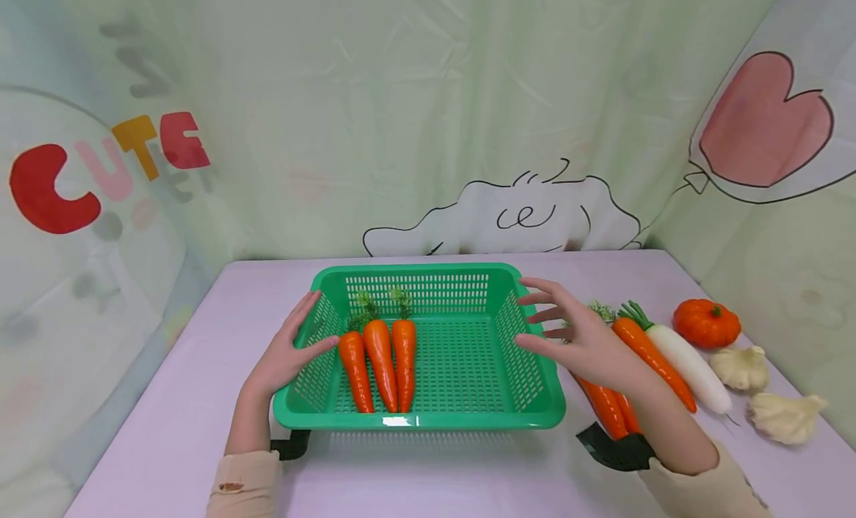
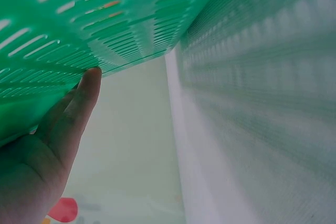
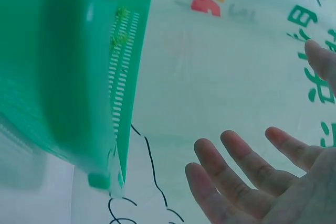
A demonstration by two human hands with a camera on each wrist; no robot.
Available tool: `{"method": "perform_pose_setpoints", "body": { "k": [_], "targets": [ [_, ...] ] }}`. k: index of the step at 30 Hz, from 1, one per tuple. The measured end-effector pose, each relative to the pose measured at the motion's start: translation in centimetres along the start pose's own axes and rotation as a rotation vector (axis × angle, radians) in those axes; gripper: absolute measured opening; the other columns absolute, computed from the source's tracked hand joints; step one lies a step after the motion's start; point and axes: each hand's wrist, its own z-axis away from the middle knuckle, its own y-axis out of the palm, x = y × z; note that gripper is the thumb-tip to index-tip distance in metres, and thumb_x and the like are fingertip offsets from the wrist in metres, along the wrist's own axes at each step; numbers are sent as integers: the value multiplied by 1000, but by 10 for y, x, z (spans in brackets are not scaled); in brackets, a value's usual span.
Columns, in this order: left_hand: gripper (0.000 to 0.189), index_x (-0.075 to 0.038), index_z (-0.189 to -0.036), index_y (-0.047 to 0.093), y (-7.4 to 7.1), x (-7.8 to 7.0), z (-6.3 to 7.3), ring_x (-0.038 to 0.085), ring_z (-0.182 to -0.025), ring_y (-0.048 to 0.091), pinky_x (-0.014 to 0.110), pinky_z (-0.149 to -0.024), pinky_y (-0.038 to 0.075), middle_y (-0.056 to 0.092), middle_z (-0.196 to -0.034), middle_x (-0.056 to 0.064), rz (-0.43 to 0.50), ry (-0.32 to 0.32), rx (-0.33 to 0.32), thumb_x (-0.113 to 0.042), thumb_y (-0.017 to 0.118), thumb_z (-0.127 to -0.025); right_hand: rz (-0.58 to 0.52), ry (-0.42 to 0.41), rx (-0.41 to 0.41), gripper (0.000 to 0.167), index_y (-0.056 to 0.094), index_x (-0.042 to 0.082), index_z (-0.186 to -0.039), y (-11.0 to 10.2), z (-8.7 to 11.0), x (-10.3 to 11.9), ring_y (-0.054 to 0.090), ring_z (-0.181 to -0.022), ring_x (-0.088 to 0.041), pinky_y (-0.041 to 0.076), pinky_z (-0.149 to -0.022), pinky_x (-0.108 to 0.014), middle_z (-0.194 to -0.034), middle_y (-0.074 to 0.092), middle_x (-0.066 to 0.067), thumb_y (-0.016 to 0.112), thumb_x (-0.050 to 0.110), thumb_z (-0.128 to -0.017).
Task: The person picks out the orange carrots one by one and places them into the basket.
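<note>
A green plastic basket [image 1: 461,421] stands in the middle of the table, with three carrots [image 1: 380,366] lying side by side in its left part. My left hand [image 1: 284,358] is at the basket's left side, its thumb reaching over the rim. In the left wrist view its straight fingers [image 2: 86,103] lie against the slotted outer wall. Spread beside the right rim, my right hand [image 1: 568,328] holds nothing. The right wrist view shows a gap between its fingertips [image 3: 202,148] and the basket.
Right of the basket lie several more carrots [image 1: 652,362], some partly hidden by my right arm. Next to them are a white radish [image 1: 692,369], a small orange pumpkin [image 1: 705,325] and two garlic bulbs [image 1: 785,418]. A printed curtain [image 1: 414,131] hangs behind the table.
</note>
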Motion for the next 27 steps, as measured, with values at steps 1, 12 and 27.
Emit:
{"method": "perform_pose_setpoints", "body": {
  "k": [1, 12, 27],
  "targets": [
    [79, -26, -147, 20, 0, 0, 0, 29, -138, 7, 67, -98, 16, 7, -153, -1, -2, 0, 0, -37, 66, -83, 0, -1, -8, 66, 27, 15, -141, -1, 2, -1, 51, -105, -35, 47, -82, -50, -127, 47, -18, 64, 19, -87],
    [79, -26, -147, 19, 1, 2, -1, 30, -138, 6, 67, -98, 16, 8, -153, 0, -12, 3, -2, -38, 65, -83, 26, 45, -76, 65, 26, 15, -142, -3, 14, -15, 52, -106, -36, 47, -82, -52, -128, 46, -17, 61, 22, -88],
    [78, -26, -147, 20, 2, 3, -1, 30, -138, 7, 67, -97, 17, 8, -153, 0, -3, 3, -3, -37, 65, -84, 22, 25, -172, 54, 27, 12, -142, -5, 24, -33, 52, -104, -35, 47, -79, -56, -126, 48, -18, 52, 16, -94]
  ]
}}
